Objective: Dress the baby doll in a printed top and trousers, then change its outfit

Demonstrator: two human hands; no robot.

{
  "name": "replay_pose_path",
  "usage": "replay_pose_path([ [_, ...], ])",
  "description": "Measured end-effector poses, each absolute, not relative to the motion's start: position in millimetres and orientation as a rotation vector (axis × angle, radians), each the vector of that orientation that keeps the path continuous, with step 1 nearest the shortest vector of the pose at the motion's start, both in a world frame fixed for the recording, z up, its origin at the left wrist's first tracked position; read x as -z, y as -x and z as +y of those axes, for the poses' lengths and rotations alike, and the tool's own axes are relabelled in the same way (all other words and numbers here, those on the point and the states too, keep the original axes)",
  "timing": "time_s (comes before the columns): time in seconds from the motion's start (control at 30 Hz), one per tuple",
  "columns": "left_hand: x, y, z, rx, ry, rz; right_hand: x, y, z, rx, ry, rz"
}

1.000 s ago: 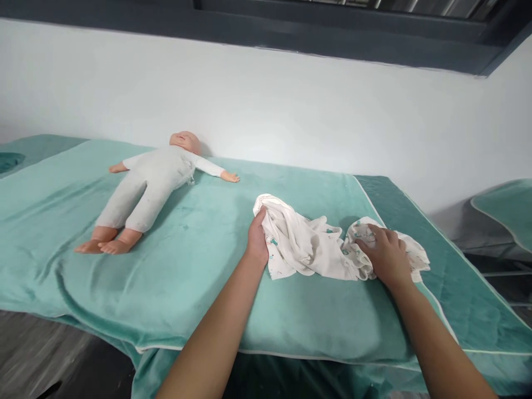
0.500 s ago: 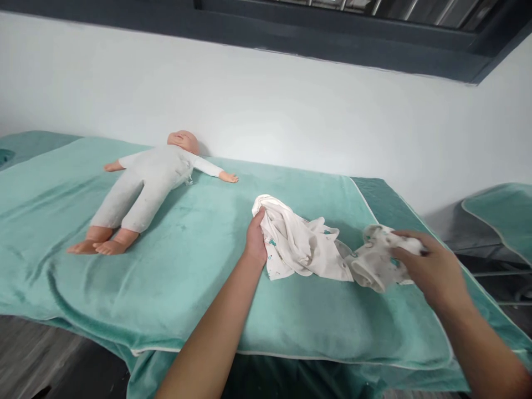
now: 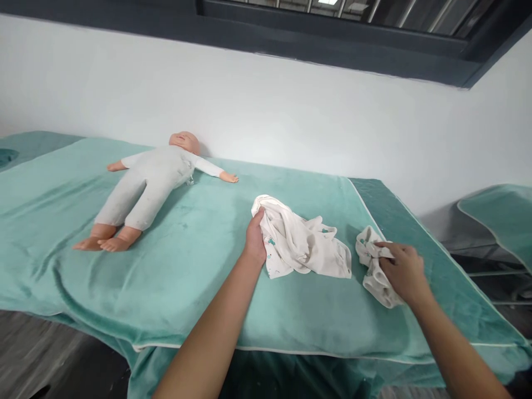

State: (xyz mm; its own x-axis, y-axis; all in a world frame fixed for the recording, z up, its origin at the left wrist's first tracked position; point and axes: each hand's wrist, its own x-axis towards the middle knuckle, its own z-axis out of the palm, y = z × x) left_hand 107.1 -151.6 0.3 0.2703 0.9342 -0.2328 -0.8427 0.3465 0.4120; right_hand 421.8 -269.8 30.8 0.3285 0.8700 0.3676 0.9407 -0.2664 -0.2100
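Observation:
My left hand [image 3: 255, 238] is closed on the left end of a crumpled white baby garment [image 3: 305, 244] with small green prints, which lies on the green bed cover. In my right hand [image 3: 403, 270] is a smaller bunched piece of white printed baby clothing [image 3: 376, 277], pinched at its upper right side, at the right part of the cover. A gap of green cover separates the two pieces. Folds hide their exact shape. To the left, a baby doll [image 3: 155, 174] in a white bodysuit lies on its back, arms spread, its head toward the wall.
The light green plush cover [image 3: 199, 293] has a white-edged border and lies over a darker green sheet [image 3: 386, 205]. Behind the bed rises a white wall [image 3: 266, 111] under a dark window frame [image 3: 316, 39]. Another green-covered surface [image 3: 502, 213] stands at the right.
My right hand has moved left and slightly down with its bunched piece, which now lies apart from the larger garment. My left hand and the doll have stayed in place.

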Motion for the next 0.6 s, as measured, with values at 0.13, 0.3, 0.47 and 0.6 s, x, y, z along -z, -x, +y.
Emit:
replay_pose_path([
  [0.13,1,-108,-150,-1.209,-0.221,0.476,-3,-419,-263,0.169,2.374,-1.496],
  [0.3,4,-109,-149,-1.19,-0.231,0.481,-14,-410,-267,0.089,2.462,-1.568],
  [0.47,1,-108,-150,-1.19,-0.219,0.489,-24,-400,-264,0.244,2.464,-1.689],
  [0.6,1,-107,-150,-1.196,-0.206,0.483,-34,-396,-271,0.206,2.35,-1.768],
])
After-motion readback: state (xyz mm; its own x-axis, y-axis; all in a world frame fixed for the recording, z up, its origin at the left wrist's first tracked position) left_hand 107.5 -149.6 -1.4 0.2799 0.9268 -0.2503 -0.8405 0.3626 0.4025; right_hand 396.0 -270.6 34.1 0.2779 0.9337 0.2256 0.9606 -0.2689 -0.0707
